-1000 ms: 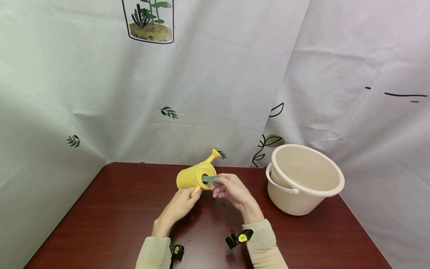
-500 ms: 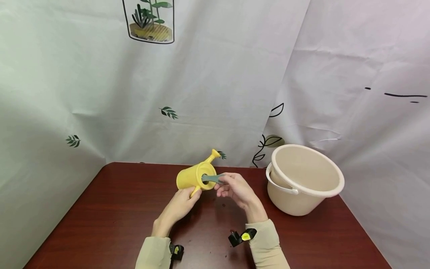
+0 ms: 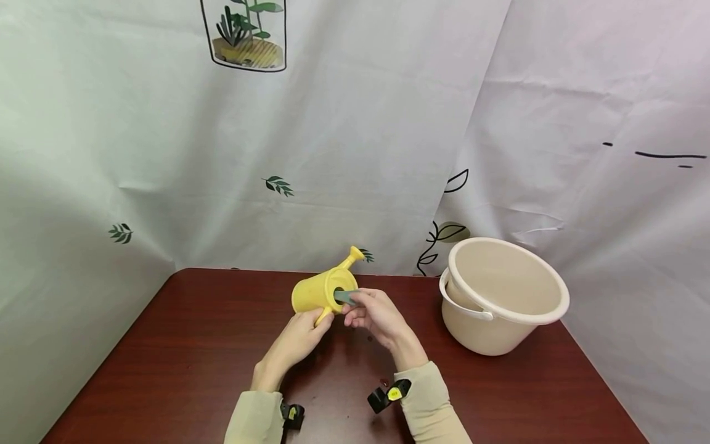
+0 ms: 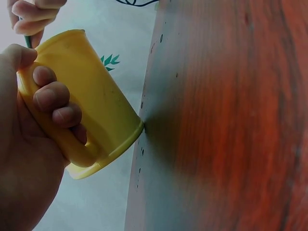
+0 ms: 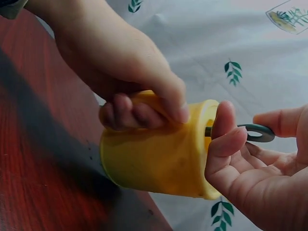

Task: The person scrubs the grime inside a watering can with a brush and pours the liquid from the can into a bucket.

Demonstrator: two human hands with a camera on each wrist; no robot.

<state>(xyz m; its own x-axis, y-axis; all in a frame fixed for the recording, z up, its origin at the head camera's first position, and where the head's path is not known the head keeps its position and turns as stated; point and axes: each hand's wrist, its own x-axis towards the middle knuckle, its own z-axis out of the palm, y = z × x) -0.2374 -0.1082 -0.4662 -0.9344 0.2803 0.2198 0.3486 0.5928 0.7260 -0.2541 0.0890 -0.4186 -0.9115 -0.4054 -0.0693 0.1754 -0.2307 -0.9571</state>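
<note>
A yellow watering can [image 3: 312,294] lies tilted over the table, its opening facing right and its spout pointing up. My left hand [image 3: 300,339] grips its handle, fingers wrapped round it in the left wrist view. My right hand [image 3: 383,319] pinches a grey-green handle [image 3: 347,297] at the can's mouth. That handle ends in a loop [image 5: 268,132], seen in the right wrist view. Its other end is inside the can and hidden, so I cannot tell what kind of tool it is. Whether the can's base touches the table is unclear.
To the right stands a cream bucket [image 3: 471,330] with a white carrying handle, and a cream basin [image 3: 546,305] sits tilted in its top. The dark red wooden table [image 3: 194,357] reaches back to a pale printed cloth [image 3: 355,123].
My right hand first drew the grey-green handle slightly out to the right, then moved back left, putting it deeper into the can. The left hand and the can stayed in place.
</note>
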